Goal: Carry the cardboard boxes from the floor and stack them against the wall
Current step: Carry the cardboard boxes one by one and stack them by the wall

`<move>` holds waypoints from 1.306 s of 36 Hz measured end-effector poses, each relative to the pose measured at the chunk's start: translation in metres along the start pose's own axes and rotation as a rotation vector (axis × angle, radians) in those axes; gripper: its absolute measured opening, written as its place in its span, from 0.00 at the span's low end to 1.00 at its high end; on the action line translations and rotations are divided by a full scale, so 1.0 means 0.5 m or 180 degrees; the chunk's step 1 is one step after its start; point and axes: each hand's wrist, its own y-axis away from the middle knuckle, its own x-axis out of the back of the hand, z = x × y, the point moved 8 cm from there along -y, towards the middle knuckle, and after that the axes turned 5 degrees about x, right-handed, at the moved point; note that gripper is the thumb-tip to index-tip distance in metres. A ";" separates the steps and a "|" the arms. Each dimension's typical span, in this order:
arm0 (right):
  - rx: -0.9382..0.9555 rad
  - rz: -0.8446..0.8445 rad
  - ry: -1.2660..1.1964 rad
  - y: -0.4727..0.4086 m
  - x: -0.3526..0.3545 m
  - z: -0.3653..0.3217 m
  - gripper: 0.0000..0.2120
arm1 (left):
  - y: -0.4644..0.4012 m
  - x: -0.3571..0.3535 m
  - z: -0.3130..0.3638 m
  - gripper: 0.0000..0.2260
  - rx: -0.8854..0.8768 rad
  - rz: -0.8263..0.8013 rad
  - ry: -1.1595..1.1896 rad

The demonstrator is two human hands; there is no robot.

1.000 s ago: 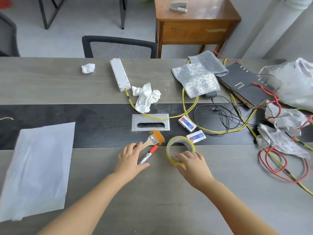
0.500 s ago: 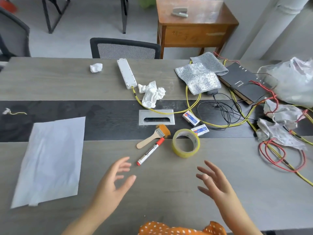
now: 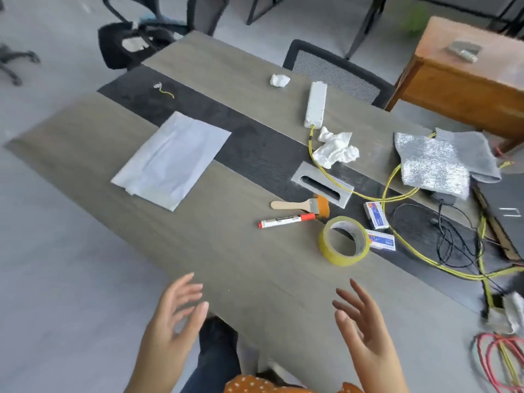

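No cardboard box shows in the head view. My left hand (image 3: pixel 173 316) hovers over the near corner of the grey table (image 3: pixel 255 265), fingers spread and holding nothing. My right hand (image 3: pixel 365 327) hangs beside it over the table's near edge, fingers also spread and empty. Further in on the table lie a yellow tape roll (image 3: pixel 343 241), a red-capped marker (image 3: pixel 286 220) and a small brush (image 3: pixel 300 205), all apart from both hands.
A white sheet (image 3: pixel 173 160) lies at the table's left. A power strip (image 3: pixel 316 104), crumpled tissue (image 3: pixel 336 150), silver pads (image 3: pixel 433 163) and tangled yellow cables (image 3: pixel 402 194) crowd the right. A mesh chair (image 3: pixel 331 70) and wooden side table (image 3: pixel 465 80) stand beyond. Grey floor (image 3: pixel 56 279) lies left.
Both hands let go of the marker and tape roll and drew back to the table's near edge. The view has swung left and tilted, bringing the floor into sight.
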 end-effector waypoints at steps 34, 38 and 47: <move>0.0729 -0.3510 0.0488 0.489 -0.555 -0.028 0.35 | 0.844 0.438 -0.259 0.27 0.1002 0.3652 0.0555; 0.0764 -0.3730 0.0583 0.595 -0.632 -0.025 0.43 | 0.925 0.527 -0.294 0.28 0.1015 0.3845 0.0496; 0.0817 -0.3858 0.0799 0.725 -0.783 -0.034 0.41 | 1.020 0.668 -0.361 0.20 0.1021 0.4171 0.0577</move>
